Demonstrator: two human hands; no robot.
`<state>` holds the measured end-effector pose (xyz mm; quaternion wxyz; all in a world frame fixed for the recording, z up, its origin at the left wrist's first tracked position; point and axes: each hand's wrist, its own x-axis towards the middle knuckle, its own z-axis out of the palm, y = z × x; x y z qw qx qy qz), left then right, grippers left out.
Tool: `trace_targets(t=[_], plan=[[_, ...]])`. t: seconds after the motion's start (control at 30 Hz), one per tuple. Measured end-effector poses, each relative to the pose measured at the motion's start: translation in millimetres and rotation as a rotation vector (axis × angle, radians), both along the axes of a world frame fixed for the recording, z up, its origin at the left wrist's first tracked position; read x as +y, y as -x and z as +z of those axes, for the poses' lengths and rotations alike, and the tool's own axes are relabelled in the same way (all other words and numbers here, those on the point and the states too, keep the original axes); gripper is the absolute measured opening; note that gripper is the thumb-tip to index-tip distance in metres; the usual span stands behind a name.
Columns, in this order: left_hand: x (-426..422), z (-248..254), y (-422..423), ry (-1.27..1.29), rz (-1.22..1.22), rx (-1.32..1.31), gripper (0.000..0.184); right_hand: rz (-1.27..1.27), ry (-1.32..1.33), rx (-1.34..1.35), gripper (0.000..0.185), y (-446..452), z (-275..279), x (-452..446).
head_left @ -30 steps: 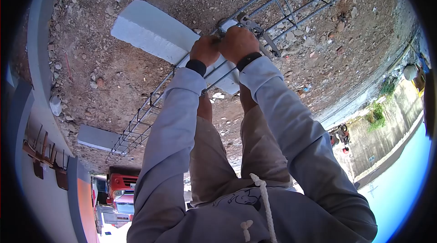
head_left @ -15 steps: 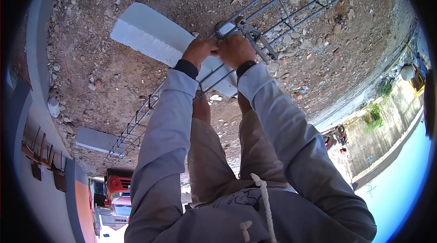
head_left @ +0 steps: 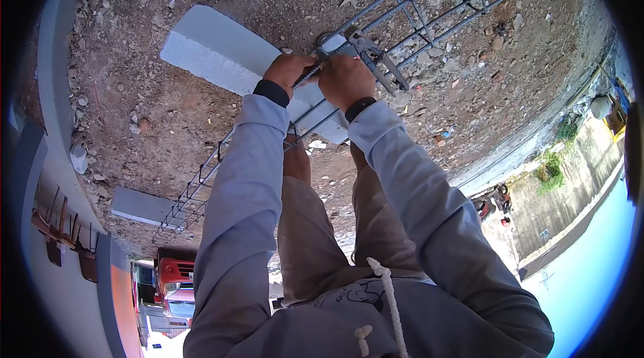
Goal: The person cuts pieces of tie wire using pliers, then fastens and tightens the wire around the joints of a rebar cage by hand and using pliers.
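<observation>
A long cage of steel reinforcing bars (head_left: pixel 416 19) runs diagonally beneath both hands, crossing a pale grey block (head_left: pixel 221 43). My left hand (head_left: pixel 290 70) is closed, fingertips bent in against a ribbed bar at the cage. Close beside it, my right hand (head_left: pixel 345 81) is curled at the same joint; what its fingers pinch is hidden. A pair of pincers (head_left: pixel 376 56) lies against the cage just beyond my right knuckles, its handles pointing right. Whether my right hand touches the pincers, I cannot tell.
A second grey block (head_left: pixel 147 207) supports the cage's near left end. Rubble-strewn dirt (head_left: pixel 161 116) surrounds my legs. A wall runs along the left. Behind me are a red vehicle (head_left: pixel 176 276) and, at the right, a motorcycle (head_left: pixel 500 204) by another wall.
My hands have drawn slightly apart, uncovering a piece of ribbed bar between them. The right hand has shifted a little down and left. Cage and blocks stay put.
</observation>
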<state>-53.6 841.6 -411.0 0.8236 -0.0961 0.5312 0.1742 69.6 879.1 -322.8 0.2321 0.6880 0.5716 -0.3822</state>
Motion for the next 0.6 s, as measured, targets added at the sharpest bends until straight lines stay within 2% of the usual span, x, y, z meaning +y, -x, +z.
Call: trace_targets(t=[0.23,0.33,0.43,0.53,0.6], plan=[[14,1,-2,0.085,-0.178,0.059,0.015,-0.026,0.018,-0.006,0.025,1,1,2],[11,10,-10,0.053,0.049,0.117,0.015,-0.007,0.003,-0.013,0.025,-1,-2,-1],[4,17,-9,-0.025,0.138,0.22,0.017,-0.01,0.002,-0.007,0.024,1,-2,1],[5,38,-15,-0.286,-0.175,0.527,0.019,0.004,0.01,-0.004,0.024,1,0,-1],[-6,36,-21,-0.274,-0.075,0.587,0.019,0.014,0.004,-0.005,0.024,0,-1,1]])
